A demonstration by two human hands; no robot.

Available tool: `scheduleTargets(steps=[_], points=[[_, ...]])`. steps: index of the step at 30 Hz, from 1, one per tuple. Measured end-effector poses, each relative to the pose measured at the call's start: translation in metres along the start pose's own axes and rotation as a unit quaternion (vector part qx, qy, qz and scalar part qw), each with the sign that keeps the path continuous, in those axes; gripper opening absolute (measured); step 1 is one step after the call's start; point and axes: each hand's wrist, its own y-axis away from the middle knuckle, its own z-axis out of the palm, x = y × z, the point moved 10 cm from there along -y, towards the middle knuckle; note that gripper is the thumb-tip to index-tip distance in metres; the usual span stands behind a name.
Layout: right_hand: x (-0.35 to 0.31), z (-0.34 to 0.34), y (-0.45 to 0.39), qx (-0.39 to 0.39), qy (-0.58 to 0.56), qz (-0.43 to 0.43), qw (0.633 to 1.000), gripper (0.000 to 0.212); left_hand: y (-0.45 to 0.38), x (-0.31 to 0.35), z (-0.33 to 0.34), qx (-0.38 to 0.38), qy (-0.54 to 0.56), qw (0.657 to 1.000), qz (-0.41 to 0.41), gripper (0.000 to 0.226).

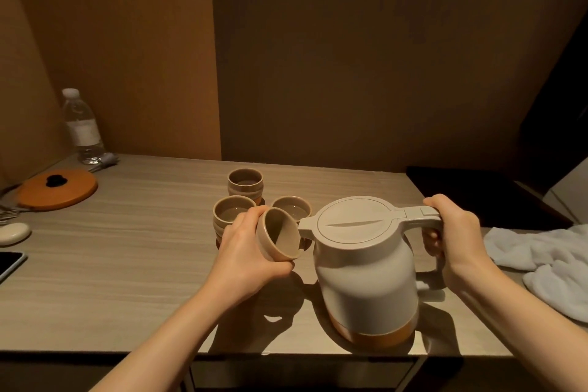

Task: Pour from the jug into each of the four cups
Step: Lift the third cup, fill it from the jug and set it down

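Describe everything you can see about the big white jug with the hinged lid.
The bulbous off-white plastic jug has an orange band round its base, a flat round lid with a moulded ridge and a short spout on its left. It seems slightly tilted above the pale wooden table. The right hand grips its handle; the spout meets the tilted beige cup held in the left hand.

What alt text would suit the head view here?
A person's right hand grips the handle of a white jug while the left hand holds a tilted cup at its spout. Three more cups stand on the table behind, with a water bottle far left and a white towel at right.
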Motion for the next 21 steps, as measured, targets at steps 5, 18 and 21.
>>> scheduleTargets(steps=[5,18,21], points=[[-0.004,0.006,0.0,-0.006,0.014,-0.008,1.0,0.037,-0.006,0.007,-0.006,0.008,-0.026,1.0,0.015,0.09],[-0.023,0.028,0.001,-0.025,0.06,-0.036,0.997,0.039,-0.002,0.012,-0.015,0.014,-0.036,0.999,0.027,0.09],[-0.026,0.033,0.002,-0.031,0.066,-0.042,0.996,0.04,0.001,0.009,-0.017,0.014,-0.034,0.999,0.027,0.09]])
